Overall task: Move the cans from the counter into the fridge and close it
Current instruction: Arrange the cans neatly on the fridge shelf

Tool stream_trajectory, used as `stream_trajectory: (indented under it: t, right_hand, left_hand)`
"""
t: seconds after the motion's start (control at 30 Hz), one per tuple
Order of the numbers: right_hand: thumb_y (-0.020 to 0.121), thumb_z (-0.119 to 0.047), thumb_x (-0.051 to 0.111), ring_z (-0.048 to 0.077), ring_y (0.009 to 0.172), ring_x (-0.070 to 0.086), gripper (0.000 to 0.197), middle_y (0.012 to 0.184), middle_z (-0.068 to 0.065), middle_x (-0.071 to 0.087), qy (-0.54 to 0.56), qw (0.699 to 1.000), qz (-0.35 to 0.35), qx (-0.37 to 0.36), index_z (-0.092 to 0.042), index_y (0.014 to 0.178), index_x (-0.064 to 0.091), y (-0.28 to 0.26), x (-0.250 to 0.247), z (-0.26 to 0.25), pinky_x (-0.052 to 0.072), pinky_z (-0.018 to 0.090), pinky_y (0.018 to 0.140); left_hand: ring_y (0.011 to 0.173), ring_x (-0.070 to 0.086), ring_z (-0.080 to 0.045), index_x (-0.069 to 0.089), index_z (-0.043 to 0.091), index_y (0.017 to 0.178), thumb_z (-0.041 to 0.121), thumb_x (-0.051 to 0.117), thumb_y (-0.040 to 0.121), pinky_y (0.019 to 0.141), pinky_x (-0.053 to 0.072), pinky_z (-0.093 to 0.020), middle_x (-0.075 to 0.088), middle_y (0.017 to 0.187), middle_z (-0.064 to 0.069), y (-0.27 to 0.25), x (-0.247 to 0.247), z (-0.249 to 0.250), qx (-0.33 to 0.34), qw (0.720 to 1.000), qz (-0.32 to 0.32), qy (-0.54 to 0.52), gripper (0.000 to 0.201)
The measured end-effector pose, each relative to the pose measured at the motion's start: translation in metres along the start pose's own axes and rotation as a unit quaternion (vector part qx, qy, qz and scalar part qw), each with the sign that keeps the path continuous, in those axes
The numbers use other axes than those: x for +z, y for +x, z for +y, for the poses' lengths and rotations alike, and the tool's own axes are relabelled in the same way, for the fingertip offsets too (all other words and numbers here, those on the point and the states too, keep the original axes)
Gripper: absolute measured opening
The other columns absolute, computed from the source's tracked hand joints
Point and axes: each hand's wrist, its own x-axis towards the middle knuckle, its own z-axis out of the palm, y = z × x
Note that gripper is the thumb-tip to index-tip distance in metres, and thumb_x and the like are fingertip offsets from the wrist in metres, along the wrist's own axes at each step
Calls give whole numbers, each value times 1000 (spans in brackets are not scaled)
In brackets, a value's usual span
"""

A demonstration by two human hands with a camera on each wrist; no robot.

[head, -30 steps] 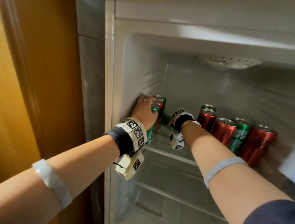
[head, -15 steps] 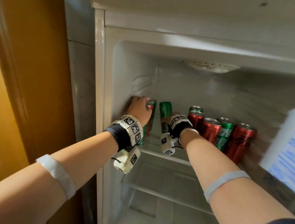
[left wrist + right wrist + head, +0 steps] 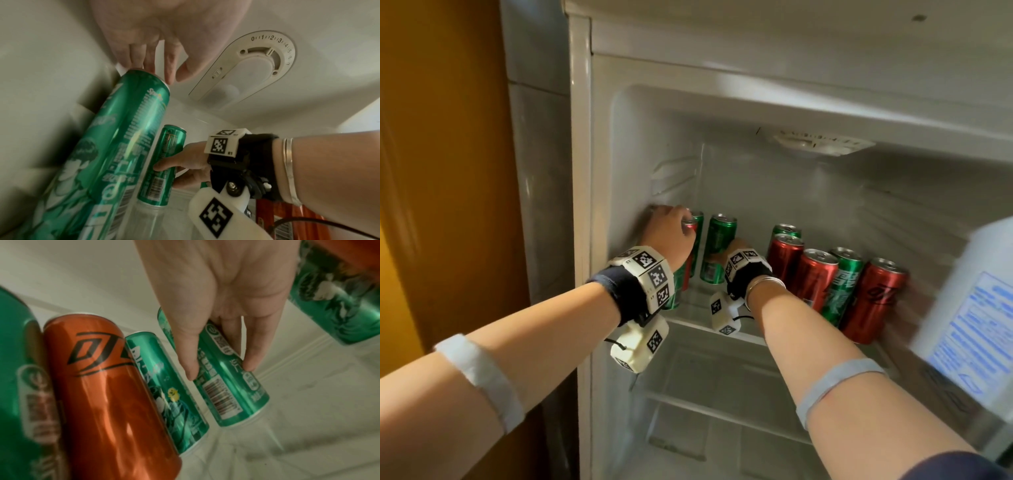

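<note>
In the head view the open fridge's upper shelf (image 3: pixel 688 322) holds red and green cans. My left hand (image 3: pixel 678 226) reaches over the group at the left wall; in the left wrist view its (image 3: pixel 164 76) straight fingers touch the top rim of a green can (image 3: pixel 127 129), thumb off it. My right hand (image 3: pixel 736 248) grips a second green can (image 3: pixel 719 246) low on its body, standing upright on the shelf. The right wrist view shows thumb and fingers of that hand (image 3: pixel 220 368) around this can (image 3: pixel 232 394).
A row of red and green cans (image 3: pixel 842 281) fills the shelf's right side, close to my right forearm. The thermostat dial (image 3: pixel 822 142) sits on the ceiling above. The fridge door (image 3: pixel 969 325) stands open at the right. A lower shelf (image 3: pixel 722 414) lies below.
My right hand has brought its green can up and stood it upright on the shelf beside the left group. My left hand has stayed on the left cans.
</note>
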Motion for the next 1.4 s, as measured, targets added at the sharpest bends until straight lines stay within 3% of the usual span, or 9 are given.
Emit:
stream_trajectory:
  t: [0.1,0.2,0.37,0.5,0.6,0.7,0.87,1.1,1.4]
  right_hand:
    - [67,-20,83,26,100,62,60,107,3,63,-66,998,8,4,-10,116,49,0,0,3,51,35,82]
    - [78,-15,74,31,107,60,49,114,12,61,-67,997,40,-25,-7,121,51,-7,-11,0,51,36,87]
    - [92,-14,55,32,116,57,28,124,15,61,-109,983,144,-39,-6,119,60,-29,-53,2,46,31,92]
    - [89,-31,56,34,118,52,34,123,10,59,-171,959,228,5,-12,117,59,-50,-82,24,43,40,96]
    - [79,-50,64,36,122,45,59,129,13,50,-204,958,187,79,-14,124,49,-58,-89,45,38,46,98]
    - [79,-45,68,37,120,48,70,135,19,39,-180,964,172,91,-10,133,42,-64,-87,57,44,43,98]
    - [77,-36,71,41,109,55,58,132,16,37,-172,963,192,73,-14,125,48,-65,-77,62,48,40,85]
    - [67,-39,80,25,98,62,57,111,5,64,-113,982,154,1,-17,115,56,-70,-86,53,48,29,78]
    - [73,-41,75,23,88,61,48,96,2,64,-96,984,111,-97,-13,109,60,-46,-52,2,45,27,75]
  left_hand:
    - [116,49,-22,53,18,117,17,50,89,95,41,-27,45,132,-5,-4,4,2,13,1000,2,1,28]
    - [116,48,-24,54,18,117,15,51,88,99,44,-38,45,132,-5,-7,9,11,36,999,10,3,29]
    - [119,49,-26,54,12,120,8,54,86,102,37,-30,47,132,-11,-18,18,32,80,996,4,-39,34]
    - [122,47,-27,51,12,124,7,57,85,101,37,-31,47,135,-12,-21,27,38,100,992,-68,-34,40]
    - [122,48,-27,51,13,125,5,58,84,101,38,-30,49,135,-11,-20,33,36,103,989,-98,-44,43]
    - [121,50,-26,49,14,128,3,58,82,100,39,-30,50,135,-11,-25,42,34,103,986,-123,-45,47]
    - [126,47,-23,47,14,131,1,60,83,102,38,-28,48,138,-9,-31,57,32,110,983,-137,-50,52]
    - [126,48,-25,44,11,134,15,70,80,102,37,-29,51,136,-11,-21,55,32,112,985,-131,-7,59]
    - [116,55,-27,55,12,123,0,55,84,99,41,-34,59,125,-12,8,17,28,114,993,-26,4,41]
